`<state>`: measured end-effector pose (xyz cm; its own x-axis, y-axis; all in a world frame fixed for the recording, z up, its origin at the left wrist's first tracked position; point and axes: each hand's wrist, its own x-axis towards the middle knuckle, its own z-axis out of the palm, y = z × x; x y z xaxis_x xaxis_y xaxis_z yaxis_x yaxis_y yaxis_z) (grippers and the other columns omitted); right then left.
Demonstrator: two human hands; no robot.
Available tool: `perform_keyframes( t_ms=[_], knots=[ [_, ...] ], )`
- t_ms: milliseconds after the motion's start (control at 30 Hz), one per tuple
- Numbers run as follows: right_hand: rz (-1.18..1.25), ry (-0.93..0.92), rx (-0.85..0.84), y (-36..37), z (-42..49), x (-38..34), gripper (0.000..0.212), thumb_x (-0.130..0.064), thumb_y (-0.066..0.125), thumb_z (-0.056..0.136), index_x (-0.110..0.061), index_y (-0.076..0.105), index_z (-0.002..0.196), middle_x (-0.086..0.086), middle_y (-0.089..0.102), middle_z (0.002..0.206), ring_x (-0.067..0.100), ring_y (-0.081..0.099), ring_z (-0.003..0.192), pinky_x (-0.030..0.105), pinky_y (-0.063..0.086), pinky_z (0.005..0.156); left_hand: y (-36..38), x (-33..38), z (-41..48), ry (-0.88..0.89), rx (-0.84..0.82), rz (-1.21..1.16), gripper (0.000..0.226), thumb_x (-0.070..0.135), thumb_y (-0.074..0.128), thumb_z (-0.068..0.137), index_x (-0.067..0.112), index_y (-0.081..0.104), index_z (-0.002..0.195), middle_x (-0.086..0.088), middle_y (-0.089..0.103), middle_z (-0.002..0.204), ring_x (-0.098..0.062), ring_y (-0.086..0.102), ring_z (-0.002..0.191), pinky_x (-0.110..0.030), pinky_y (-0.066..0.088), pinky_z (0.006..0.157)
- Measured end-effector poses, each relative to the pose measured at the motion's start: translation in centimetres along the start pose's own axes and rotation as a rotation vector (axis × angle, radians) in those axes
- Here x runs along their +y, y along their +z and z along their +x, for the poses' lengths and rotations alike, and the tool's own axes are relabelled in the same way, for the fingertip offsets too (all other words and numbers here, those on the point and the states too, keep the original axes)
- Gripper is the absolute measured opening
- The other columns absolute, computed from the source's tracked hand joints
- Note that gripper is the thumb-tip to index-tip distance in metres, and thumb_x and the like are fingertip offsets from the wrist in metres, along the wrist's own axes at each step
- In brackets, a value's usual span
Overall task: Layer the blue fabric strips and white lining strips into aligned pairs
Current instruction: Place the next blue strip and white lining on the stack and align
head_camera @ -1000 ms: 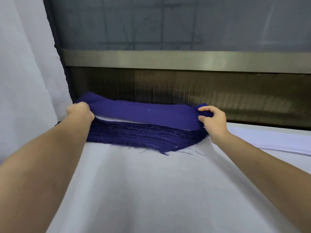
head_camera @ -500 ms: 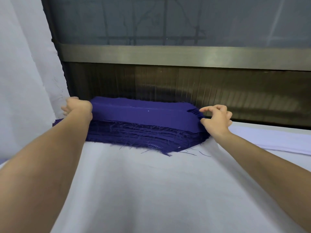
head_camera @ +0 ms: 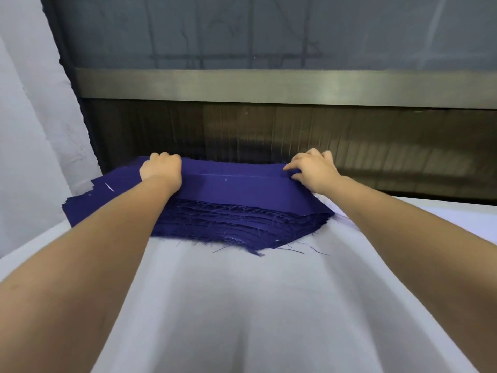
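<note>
Both hands gripping the top blue strip [head_camera: 242, 189], one at each end

Left hand [head_camera: 160, 169] is curling its fingers over the far edge near the left end, and right hand [head_camera: 314, 170] is pinching the right end with bent fingertips. The strip's lying flat on the blue stack [head_camera: 228, 224], which is sitting on white cloth [head_camera: 242, 305].

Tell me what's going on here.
A person is working at a stack of blue fabric strips on a white-covered table. The left hand grips the left end of the top blue strip, curled over its far edge; the right hand has its fingers on the right end. That strip lies flat on the stack.
</note>
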<state>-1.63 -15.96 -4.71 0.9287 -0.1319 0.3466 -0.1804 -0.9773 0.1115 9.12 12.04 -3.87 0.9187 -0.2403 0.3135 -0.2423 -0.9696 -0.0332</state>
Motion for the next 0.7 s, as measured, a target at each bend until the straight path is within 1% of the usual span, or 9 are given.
perform_keyframes(
  t_ms=[100, 167, 200, 233, 300, 400, 500, 600, 700],
  knots=[
    [-0.119, -0.122, 0.010, -0.3, 0.8, -0.1, 0.028, -0.025, 0.047, 0.098, -0.035, 0.061, 0.120, -0.006, 0.055, 0.130, 0.021, 0.040, 0.118, 0.035, 0.024, 0.088, 0.2, 2.2, 0.1, 0.054, 0.015, -0.073, 0.035, 0.007, 0.046, 0.094, 0.011, 0.049, 0.128, -0.014, 0.049, 0.128, -0.033, 0.041, 0.120, -0.043, 0.042, 0.088],
    [-0.212, -0.219, 0.055, -0.2, 1.1, -0.2, 0.026, -0.021, 0.045, 0.098, -0.032, 0.064, 0.112, -0.007, 0.060, 0.121, 0.020, 0.044, 0.111, 0.032, 0.022, 0.082, 0.5, 3.7, 0.3, 0.111, 0.038, -0.132, 0.029, 0.012, 0.044, 0.096, 0.012, 0.053, 0.124, -0.012, 0.052, 0.124, -0.032, 0.045, 0.116, -0.043, 0.044, 0.085],
    [-0.266, -0.281, 0.078, -0.2, 1.2, -0.3, 0.026, -0.019, 0.044, 0.098, -0.031, 0.064, 0.110, -0.007, 0.060, 0.118, 0.020, 0.046, 0.109, 0.031, 0.022, 0.082, 0.6, 4.3, 0.3, 0.148, 0.052, -0.167, 0.027, 0.017, 0.043, 0.098, 0.013, 0.054, 0.122, -0.012, 0.053, 0.123, -0.031, 0.046, 0.114, -0.043, 0.045, 0.083],
    [-0.309, -0.345, 0.090, -0.1, 1.3, -0.3, 0.028, -0.018, 0.043, 0.098, -0.031, 0.062, 0.113, -0.007, 0.060, 0.118, 0.020, 0.046, 0.109, 0.031, 0.024, 0.083, 0.7, 5.0, 0.3, 0.195, 0.068, -0.204, 0.028, 0.023, 0.041, 0.099, 0.014, 0.056, 0.121, -0.010, 0.055, 0.121, -0.030, 0.048, 0.111, -0.043, 0.046, 0.082],
    [-0.324, -0.436, 0.065, 0.2, 1.4, 0.0, 0.034, -0.015, 0.041, 0.098, -0.029, 0.057, 0.124, -0.006, 0.057, 0.126, 0.019, 0.046, 0.114, 0.031, 0.026, 0.087, 0.9, 6.0, 0.2, 0.299, 0.104, -0.251, 0.034, 0.034, 0.036, 0.100, 0.015, 0.058, 0.118, -0.007, 0.058, 0.115, -0.027, 0.050, 0.108, -0.041, 0.047, 0.078],
    [-0.206, -0.440, -0.057, 0.1, 1.4, 0.5, 0.040, -0.014, 0.038, 0.097, -0.027, 0.051, 0.132, -0.008, 0.050, 0.136, 0.017, 0.042, 0.121, 0.030, 0.025, 0.087, 1.8, 6.7, 0.1, 0.402, 0.081, -0.293, 0.038, 0.040, 0.034, 0.100, 0.016, 0.059, 0.116, -0.005, 0.058, 0.113, -0.023, 0.050, 0.106, -0.038, 0.045, 0.078],
    [-0.170, -0.449, -0.146, -0.2, 1.5, 1.0, 0.041, -0.015, 0.037, 0.098, -0.028, 0.049, 0.135, -0.009, 0.046, 0.141, 0.016, 0.040, 0.125, 0.030, 0.024, 0.087, 2.7, 6.5, -0.1, 0.387, 0.042, -0.392, 0.036, 0.040, 0.039, 0.098, 0.016, 0.060, 0.116, -0.006, 0.055, 0.116, -0.022, 0.049, 0.109, -0.036, 0.044, 0.086],
    [-0.238, -0.468, -0.117, -0.5, 1.7, 0.6, 0.037, -0.017, 0.036, 0.100, -0.028, 0.051, 0.132, -0.010, 0.050, 0.137, 0.016, 0.044, 0.122, 0.028, 0.025, 0.084, 3.0, 6.3, -0.1, 0.389, 0.057, -0.435, 0.034, 0.040, 0.043, 0.097, 0.017, 0.060, 0.115, -0.005, 0.055, 0.117, -0.022, 0.047, 0.112, -0.035, 0.041, 0.090],
    [-0.349, -0.500, -0.028, -0.3, 2.0, -0.3, 0.037, -0.007, 0.038, 0.095, -0.022, 0.057, 0.123, -0.004, 0.059, 0.123, 0.019, 0.048, 0.114, 0.028, 0.029, 0.086, 3.0, 6.3, -0.2, 0.385, 0.083, -0.470, 0.031, 0.039, 0.045, 0.096, 0.018, 0.060, 0.114, -0.004, 0.056, 0.117, -0.021, 0.047, 0.113, -0.034, 0.040, 0.092]
  ],
)
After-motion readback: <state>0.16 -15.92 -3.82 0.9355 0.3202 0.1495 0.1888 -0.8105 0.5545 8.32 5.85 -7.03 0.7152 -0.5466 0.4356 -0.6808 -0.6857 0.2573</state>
